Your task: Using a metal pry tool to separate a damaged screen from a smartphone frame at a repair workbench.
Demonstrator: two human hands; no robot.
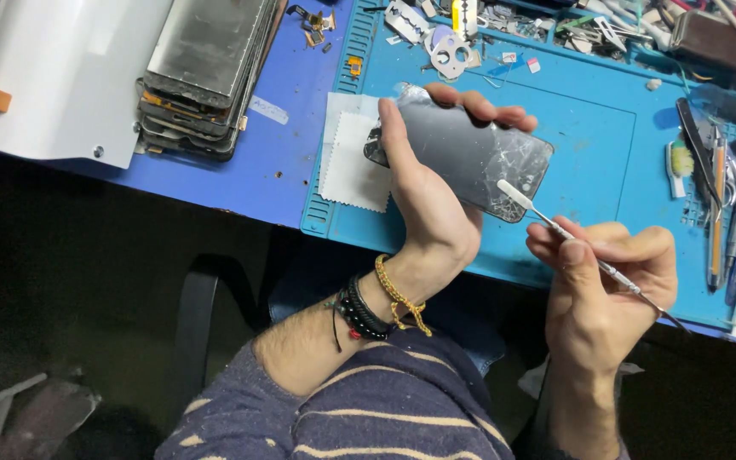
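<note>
My left hand [426, 192] grips a dark phone [479, 158] with a cracked glass back, held tilted above the blue work mat [589, 128]. Thumb lies along its left edge, fingertips curl over the top edge. My right hand [602, 285] holds a thin metal spatula tool [555, 228] like a pen. Its flat white tip touches the phone's lower right corner, where the glass is most shattered. Bracelets circle my left wrist.
A white cloth [349, 158] lies on the mat left of the phone. A stack of phone screens [202, 72] sits at the back left. Pens, tweezers and a small brush [681, 166] line the right side. Small parts litter the mat's far edge [470, 34].
</note>
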